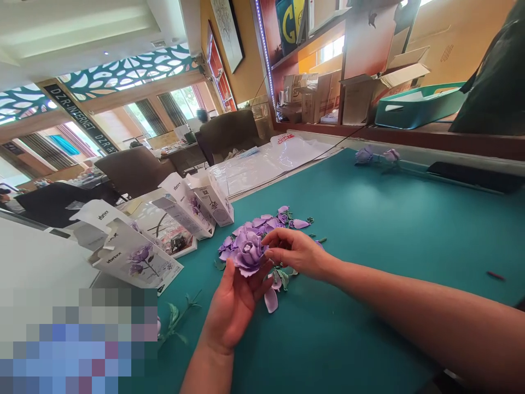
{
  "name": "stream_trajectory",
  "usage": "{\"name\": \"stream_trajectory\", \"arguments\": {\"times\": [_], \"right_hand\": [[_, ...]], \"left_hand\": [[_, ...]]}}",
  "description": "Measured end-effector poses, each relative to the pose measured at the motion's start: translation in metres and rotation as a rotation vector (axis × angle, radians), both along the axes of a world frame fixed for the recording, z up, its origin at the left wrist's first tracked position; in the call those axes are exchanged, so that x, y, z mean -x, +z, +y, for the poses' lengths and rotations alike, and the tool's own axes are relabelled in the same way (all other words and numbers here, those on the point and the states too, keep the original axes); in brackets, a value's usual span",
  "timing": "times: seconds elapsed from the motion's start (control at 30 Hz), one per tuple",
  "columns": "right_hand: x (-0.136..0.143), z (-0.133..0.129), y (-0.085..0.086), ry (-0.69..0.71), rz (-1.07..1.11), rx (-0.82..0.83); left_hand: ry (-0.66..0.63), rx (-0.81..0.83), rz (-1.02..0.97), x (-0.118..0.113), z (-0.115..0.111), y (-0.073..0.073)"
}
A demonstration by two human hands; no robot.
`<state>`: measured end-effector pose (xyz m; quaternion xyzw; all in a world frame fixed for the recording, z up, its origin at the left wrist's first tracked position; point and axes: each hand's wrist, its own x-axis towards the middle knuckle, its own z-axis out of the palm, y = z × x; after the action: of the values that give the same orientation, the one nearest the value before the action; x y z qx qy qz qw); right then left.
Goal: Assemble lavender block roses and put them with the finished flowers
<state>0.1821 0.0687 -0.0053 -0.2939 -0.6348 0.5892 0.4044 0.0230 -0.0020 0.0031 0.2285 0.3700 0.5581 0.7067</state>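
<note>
A purple toy flower (248, 253) made of plastic petals sits in my left hand (233, 303), which cups it from below, palm up. My right hand (293, 251) pinches the flower's right side with fingertips. Loose purple petals (268, 221) lie in a heap just behind the flower on the teal mat (369, 230). One pale petal (270, 300) lies under my hands, beside green leaf pieces (284, 276).
White product boxes (192, 205) printed with the flower stand and lie at the left. A green stem with leaves (178, 314) lies near the front left. Two finished purple flowers (375, 156) rest at the far mat edge. Clear plastic bags (266, 161) lie behind.
</note>
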Motion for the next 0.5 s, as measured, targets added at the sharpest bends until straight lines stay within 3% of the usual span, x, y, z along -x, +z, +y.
{"name": "stream_trajectory", "arguments": {"times": [0.2, 0.5], "right_hand": [[-0.0034, 0.0062, 0.0031, 0.000, 0.073, 0.074], [-0.0034, 0.0028, 0.0055, 0.021, 0.097, 0.078]], "left_hand": [[-0.044, -0.036, -0.048, 0.0034, 0.0008, -0.0017], [0.070, -0.029, 0.118, 0.0000, 0.0019, -0.0052]]}}
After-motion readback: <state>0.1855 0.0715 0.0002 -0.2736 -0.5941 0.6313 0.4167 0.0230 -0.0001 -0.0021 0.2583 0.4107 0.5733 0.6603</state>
